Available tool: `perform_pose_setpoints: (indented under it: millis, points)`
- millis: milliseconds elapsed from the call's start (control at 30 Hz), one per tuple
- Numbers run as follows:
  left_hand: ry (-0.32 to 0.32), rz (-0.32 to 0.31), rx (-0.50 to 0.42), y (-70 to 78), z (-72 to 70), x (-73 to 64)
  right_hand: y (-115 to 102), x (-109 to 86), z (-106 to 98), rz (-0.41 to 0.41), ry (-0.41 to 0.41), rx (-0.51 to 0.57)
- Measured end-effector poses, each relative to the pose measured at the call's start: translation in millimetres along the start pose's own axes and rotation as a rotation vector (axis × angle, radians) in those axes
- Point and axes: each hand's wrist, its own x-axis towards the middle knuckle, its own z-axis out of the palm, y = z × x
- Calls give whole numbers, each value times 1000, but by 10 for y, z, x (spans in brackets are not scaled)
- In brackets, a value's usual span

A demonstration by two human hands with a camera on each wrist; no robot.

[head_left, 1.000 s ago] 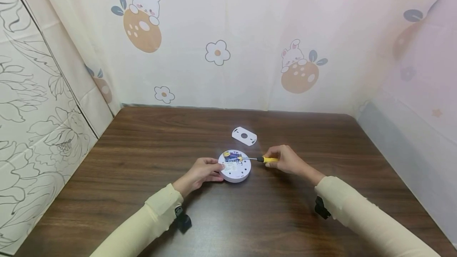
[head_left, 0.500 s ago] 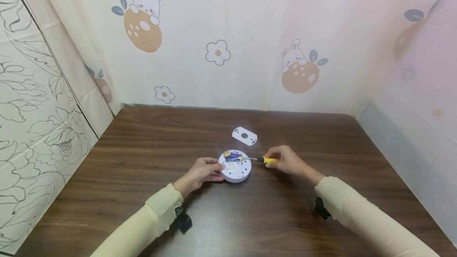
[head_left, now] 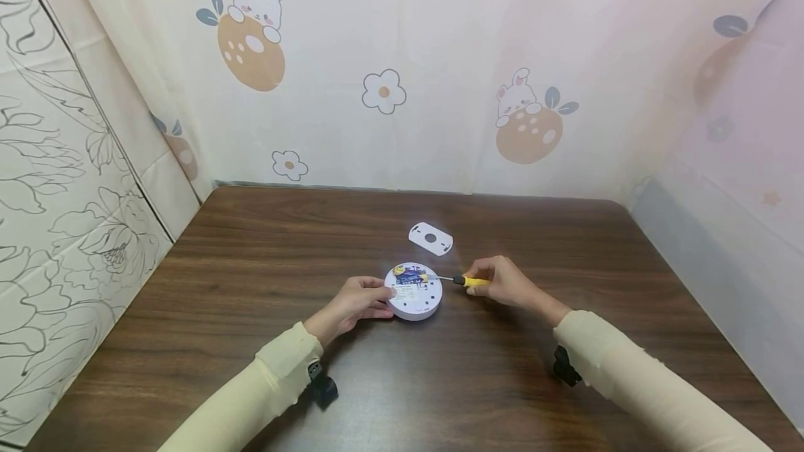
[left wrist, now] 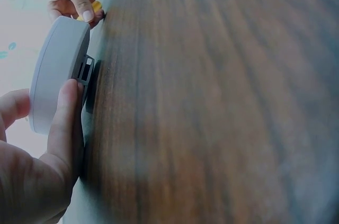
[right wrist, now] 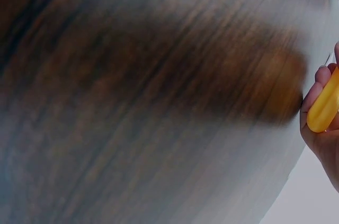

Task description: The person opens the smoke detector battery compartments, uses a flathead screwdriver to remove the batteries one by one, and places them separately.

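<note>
My left hand (head_left: pixel 356 304) grips the left edge of a round white device (head_left: pixel 414 312), thumb on its upper face and fingers at its side. Blue and yellow batteries (head_left: pixel 408 275) lie in its open compartment. My right hand (head_left: pixel 504 282) pinches the yellow handle of a screwdriver (head_left: pixel 474 282), whose metal shaft points left with its tip at the batteries' right end. In the left wrist view the device (left wrist: pixel 58 75) is tilted, with a dark clip-like part (left wrist: pixel 86 69) on its underside. The right wrist view shows the yellow handle (right wrist: pixel 324 106) in the curled fingers.
A white plate (head_left: pixel 430 238) with a round centre hole lies just behind the device on the brown wooden table (head_left: pixel 283 243). Patterned curtains (head_left: pixel 440 124) hang behind the table and at both sides. Small black cameras (head_left: pixel 323 388) are on both wrists.
Both hands keep nearly the same places. The screwdriver tip has shifted slightly right at the batteries, and more of their right end now shows.
</note>
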Motion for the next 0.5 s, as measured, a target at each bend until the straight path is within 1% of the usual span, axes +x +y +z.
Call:
perform_pose_setpoints:
  millis: [233,500]
  points:
    - [3,-7,12,4,-8,3,-9,-18,8,7,8,-4]
    - [-3,-18,20,9,-13,-8,-38,-61,20,74,35,7]
